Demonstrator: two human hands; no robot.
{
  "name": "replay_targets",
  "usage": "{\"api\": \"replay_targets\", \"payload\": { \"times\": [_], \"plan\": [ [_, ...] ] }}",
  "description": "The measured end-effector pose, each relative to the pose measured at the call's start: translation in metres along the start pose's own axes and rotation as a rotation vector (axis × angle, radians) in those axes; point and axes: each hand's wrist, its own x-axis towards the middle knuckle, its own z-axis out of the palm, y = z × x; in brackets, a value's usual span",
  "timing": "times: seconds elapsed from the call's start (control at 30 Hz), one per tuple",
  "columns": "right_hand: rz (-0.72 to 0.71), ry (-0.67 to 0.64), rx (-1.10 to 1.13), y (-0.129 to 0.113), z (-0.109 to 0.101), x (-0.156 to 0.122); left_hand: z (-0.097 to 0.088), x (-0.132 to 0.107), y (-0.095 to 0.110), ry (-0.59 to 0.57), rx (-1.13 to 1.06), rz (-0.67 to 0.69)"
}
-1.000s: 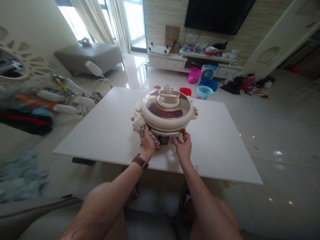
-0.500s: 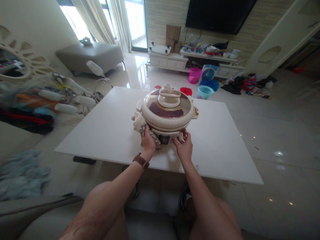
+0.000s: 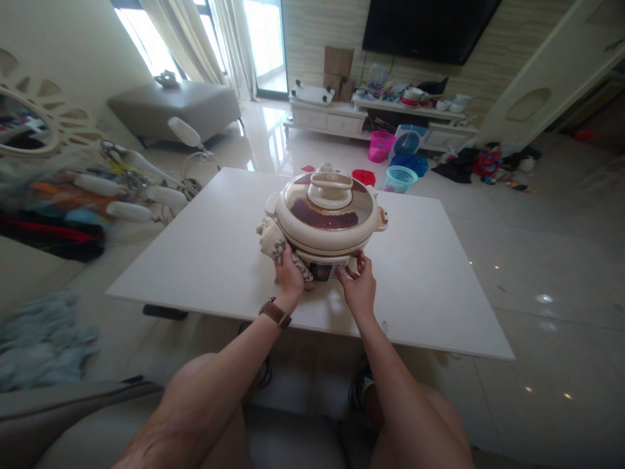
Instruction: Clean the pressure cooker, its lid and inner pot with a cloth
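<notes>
A cream electric cooking pot [image 3: 322, 242] stands upright on the white table [image 3: 420, 280], its glass lid [image 3: 361, 195] on and a brownish patch showing through the glass. My left hand [image 3: 289, 277] is closed around a patterned cloth [image 3: 272, 240] and presses it to the pot's lower left side. At the front right of the base, my right hand [image 3: 359, 283] touches the pot beside its dark control panel [image 3: 321, 271]. Its fingers are bent, with the thumb near the panel; the fingertips are partly hidden under the rim.
Beyond the table's far edge are a light-blue basket [image 3: 400, 179], a red basin [image 3: 364, 177] and a pink basket [image 3: 381, 146]. A lamp with several white shades [image 3: 166, 197] stands close to the table's left side. My knees are under the near edge.
</notes>
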Motion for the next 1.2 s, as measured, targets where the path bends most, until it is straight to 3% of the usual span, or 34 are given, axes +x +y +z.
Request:
{"api": "replay_targets", "payload": {
  "times": [0.47,0.9,1.2],
  "plan": [
    [0.001,0.03,-0.026,0.002,0.002,-0.001,0.002,-0.004,0.012,0.0,0.001,-0.023],
    [0.012,0.014,-0.064,-0.005,0.0,-0.002,0.0,-0.001,0.002,-0.01,0.013,-0.016],
    [-0.069,-0.032,-0.327,-0.003,-0.003,-0.004,0.002,-0.001,0.004,-0.008,0.013,-0.029]
  ]
}}
